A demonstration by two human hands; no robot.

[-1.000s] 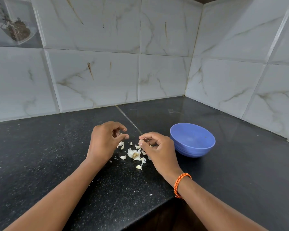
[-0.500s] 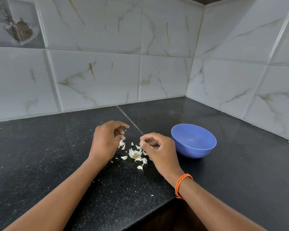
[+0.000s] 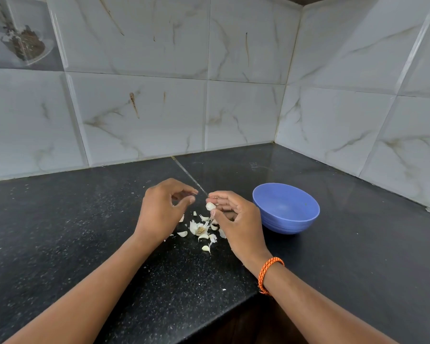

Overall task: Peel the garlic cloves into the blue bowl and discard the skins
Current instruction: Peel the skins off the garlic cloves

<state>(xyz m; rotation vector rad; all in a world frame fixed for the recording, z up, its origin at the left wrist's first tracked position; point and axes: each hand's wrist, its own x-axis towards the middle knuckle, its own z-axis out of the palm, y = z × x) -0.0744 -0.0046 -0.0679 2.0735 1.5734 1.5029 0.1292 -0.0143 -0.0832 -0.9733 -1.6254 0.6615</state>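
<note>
The left hand (image 3: 159, 212) is hovering above the black speckled tabletop (image 3: 60, 232), its fingers curled and the thumb tip nearly meeting the forefinger; whether a sliver of skin is being pinched there I cannot tell. Just to its right, across a small gap, the right hand (image 3: 236, 219) is holding a garlic clove (image 3: 210, 206) between its thumb and curled fingers, the pale clove sticking out toward the left hand. Below and between the two hands, a scatter of garlic skins (image 3: 199, 229) and a few loose cloves is lying on the tabletop, with one small piece (image 3: 206, 248) sitting nearest the person, under the right hand's thumb side. An orange braided wristband (image 3: 268, 270) is circling the right wrist. To the right of the right hand, close beside its knuckles but not touching them, the blue bowl (image 3: 287, 220) is standing upright on the tabletop; nothing can be made out inside it. Marbled white wall tiles (image 3: 144, 115) are rising behind both hands and turning a corner beyond the bowl.
</note>
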